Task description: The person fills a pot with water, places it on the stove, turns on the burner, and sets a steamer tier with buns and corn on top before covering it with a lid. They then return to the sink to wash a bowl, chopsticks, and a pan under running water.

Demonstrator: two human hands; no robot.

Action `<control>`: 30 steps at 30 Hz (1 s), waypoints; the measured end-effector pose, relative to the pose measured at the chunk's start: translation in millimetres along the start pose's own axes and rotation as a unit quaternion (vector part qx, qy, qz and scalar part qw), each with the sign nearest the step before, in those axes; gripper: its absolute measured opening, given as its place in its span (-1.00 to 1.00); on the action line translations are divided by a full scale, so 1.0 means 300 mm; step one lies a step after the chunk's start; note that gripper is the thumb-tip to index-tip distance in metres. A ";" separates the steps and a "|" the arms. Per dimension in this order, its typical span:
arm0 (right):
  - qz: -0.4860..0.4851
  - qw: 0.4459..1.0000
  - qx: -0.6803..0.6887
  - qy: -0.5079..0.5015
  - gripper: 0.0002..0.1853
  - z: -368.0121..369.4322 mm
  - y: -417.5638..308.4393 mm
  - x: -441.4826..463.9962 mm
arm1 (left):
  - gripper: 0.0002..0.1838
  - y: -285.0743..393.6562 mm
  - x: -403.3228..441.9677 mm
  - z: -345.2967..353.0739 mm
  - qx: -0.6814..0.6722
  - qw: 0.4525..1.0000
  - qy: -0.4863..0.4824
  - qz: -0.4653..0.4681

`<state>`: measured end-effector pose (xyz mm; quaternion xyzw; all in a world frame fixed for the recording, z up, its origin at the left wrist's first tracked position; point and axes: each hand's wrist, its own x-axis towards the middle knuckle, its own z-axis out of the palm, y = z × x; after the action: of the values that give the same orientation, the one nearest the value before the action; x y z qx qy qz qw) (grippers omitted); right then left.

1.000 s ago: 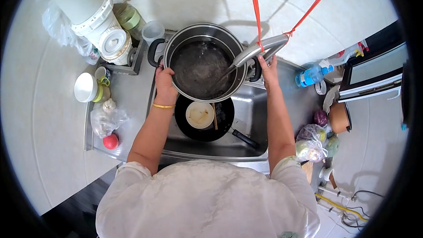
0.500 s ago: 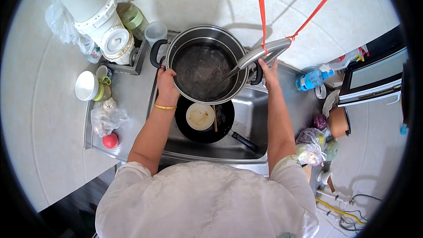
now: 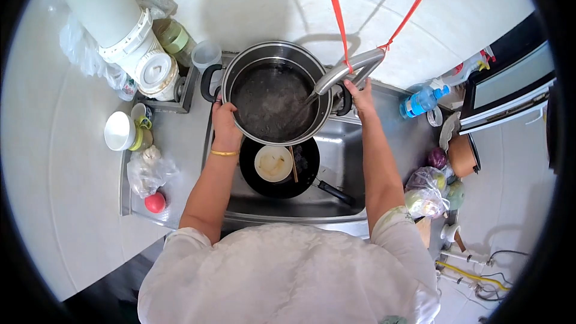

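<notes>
A deep stainless steel pot [image 3: 277,140] with black side handles is held over the back of the sink [image 3: 339,162]. Water runs from the tap [image 3: 348,72] into the pot, and the water surface is rippled. My left hand [image 3: 225,127] is closed on the pot's left side by its handle, thumb at the rim. My right hand [image 3: 362,102] is at the right handle, just below the tap; some of its fingers are hidden. In the sink beneath lies a black frying pan [image 3: 252,180], holding a small white dish [image 3: 273,164] with brownish residue and chopsticks [image 3: 293,165].
Left counter: a white bowl [image 3: 120,131], a plastic bag [image 3: 144,177] and a red round item [image 3: 155,203]. Right: a blue bottle [image 3: 423,102], bagged vegetables [image 3: 426,192] and a brown pot [image 3: 461,156]. A red strap [image 3: 336,9] ties the tap from above.
The whole view has shifted slightly. Both hands keep their places at the pot, and water still runs into it from the tap.
</notes>
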<state>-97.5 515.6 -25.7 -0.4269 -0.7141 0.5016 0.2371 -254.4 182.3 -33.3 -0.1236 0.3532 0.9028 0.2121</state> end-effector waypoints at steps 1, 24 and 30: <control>0.003 1.000 0.001 0.000 0.30 0.001 0.006 0.005 | -0.49 0.002 -0.002 0.003 -0.002 1.000 -0.007 -0.002; -0.021 0.990 0.000 0.138 -0.28 0.065 0.039 -0.103 | -0.48 -0.008 0.041 -0.034 0.033 0.998 -0.056 -0.023; -0.032 0.998 -0.062 0.004 -0.28 0.027 0.090 0.005 | -0.48 -0.005 0.018 -0.016 0.052 0.998 -0.025 -0.005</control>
<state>-94.5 516.1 -53.8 -0.4195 -0.7563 0.4466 0.2292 -258.2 181.6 -39.6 -0.0913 0.3932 0.8851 0.2318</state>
